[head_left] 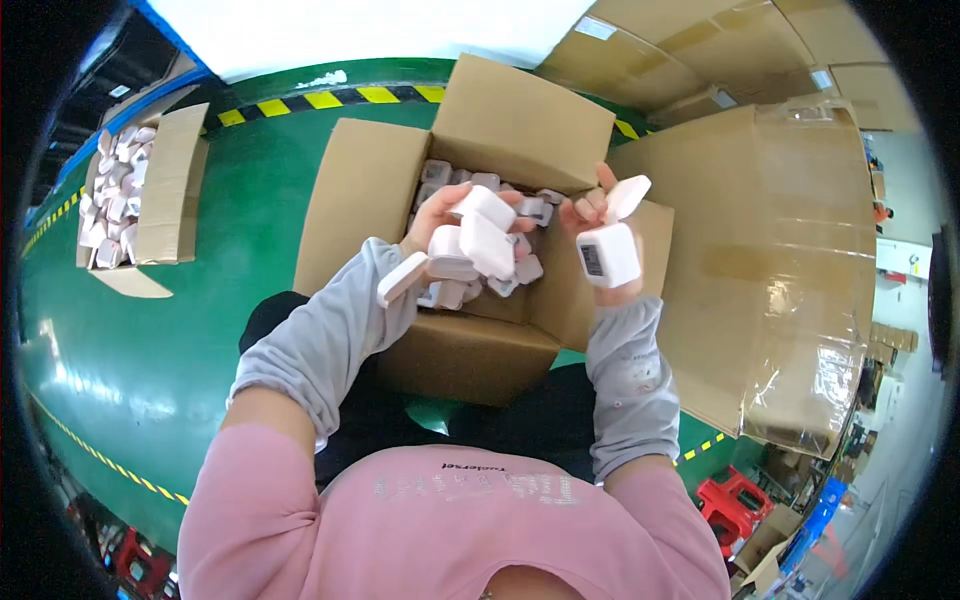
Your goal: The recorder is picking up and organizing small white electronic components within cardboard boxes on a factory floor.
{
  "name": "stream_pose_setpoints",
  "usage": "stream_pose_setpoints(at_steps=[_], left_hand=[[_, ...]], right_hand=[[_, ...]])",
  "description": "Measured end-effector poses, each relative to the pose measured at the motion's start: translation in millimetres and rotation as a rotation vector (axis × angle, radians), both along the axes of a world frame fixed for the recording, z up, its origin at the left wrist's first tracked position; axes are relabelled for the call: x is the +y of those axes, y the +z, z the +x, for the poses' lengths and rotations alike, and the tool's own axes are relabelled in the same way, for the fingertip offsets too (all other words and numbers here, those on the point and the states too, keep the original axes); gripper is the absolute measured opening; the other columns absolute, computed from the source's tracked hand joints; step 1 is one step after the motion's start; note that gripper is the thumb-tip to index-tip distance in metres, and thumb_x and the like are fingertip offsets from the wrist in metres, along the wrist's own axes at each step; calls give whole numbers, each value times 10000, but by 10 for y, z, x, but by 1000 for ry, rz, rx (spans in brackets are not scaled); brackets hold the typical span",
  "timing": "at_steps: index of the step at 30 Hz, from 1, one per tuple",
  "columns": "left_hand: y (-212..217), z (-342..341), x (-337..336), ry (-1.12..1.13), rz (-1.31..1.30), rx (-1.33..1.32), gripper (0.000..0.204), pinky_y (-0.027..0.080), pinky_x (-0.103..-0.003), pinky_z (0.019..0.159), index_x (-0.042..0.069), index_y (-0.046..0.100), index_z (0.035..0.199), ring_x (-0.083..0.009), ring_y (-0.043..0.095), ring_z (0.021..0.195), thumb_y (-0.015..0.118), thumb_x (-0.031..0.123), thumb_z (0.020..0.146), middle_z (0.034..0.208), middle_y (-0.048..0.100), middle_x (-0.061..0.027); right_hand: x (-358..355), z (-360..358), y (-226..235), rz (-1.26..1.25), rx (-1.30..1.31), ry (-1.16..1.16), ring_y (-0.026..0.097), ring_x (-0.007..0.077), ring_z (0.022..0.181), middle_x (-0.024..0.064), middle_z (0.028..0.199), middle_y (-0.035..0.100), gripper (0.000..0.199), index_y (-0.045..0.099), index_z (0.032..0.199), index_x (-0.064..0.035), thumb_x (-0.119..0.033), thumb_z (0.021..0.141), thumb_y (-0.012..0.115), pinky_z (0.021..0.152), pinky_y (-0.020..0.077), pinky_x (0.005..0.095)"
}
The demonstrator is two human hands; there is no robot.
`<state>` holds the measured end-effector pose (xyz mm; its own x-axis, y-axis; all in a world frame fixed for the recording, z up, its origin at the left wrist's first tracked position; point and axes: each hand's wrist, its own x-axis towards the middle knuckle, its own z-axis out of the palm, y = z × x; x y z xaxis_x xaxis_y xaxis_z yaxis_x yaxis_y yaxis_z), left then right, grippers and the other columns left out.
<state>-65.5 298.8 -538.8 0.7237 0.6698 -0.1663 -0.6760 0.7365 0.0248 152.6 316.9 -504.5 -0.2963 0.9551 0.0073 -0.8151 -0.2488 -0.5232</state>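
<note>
Above the open cardboard box [465,362], my left hand [432,215] is curled under a cluster of white, rounded-square plastic pieces [487,245]. Another white piece [402,279] sits tilted by the left wrist; whether it touches the hand I cannot tell. Over the box's right flap is my right hand [590,208], its fingers bent around two similar pieces. One, a white piece with a dark label [610,254], lies toward the wrist, while a thinner white piece [628,197] stands at the fingers. Inside the box lie several more white pieces [436,172], partly hidden by my left hand.
A smaller open carton [172,195] filled with similar pieces stands on the green floor [250,190] at left. To the right is a large taped cardboard box [740,260]. Yellow-black tape [323,99] runs behind. A red plastic stool [733,505] is at lower right.
</note>
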Motion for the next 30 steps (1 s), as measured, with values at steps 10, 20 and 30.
stream_pose_setpoints(at_steps=[10, 20, 30], left_hand=[[-178, -100, 76, -93, 143, -34, 628, 519, -454, 637, 84, 421, 1255, -296, 566, 886, 437, 534, 817, 1024, 484, -127], [-8, -239, 152, 102, 288, 26, 705, 421, -426, 928, 121, 343, 1325, -301, 534, 1045, 684, 241, 720, 1139, 533, -145], [-141, -190, 206, 94, 183, 266, 712, 522, -391, 703, 125, 287, 1373, -280, 572, 967, 389, 598, 852, 1282, 440, -197]], right_hand=[[-22, -256, 169, 86, 472, 386, 476, 157, 763, 8, 762, 480, 118, 473, 909, -121, -209, 864, 536, 857, 371, 392], [-189, -252, 427, -231, -386, 270, 473, 185, 1013, 66, 1065, 486, 185, 506, 868, -93, -278, 877, 512, 812, 461, 391], [-281, -152, 935, 76, -1171, -220, 495, 32, 683, -32, 805, 571, 154, 596, 1004, -36, -123, 881, 561, 595, 421, 195]])
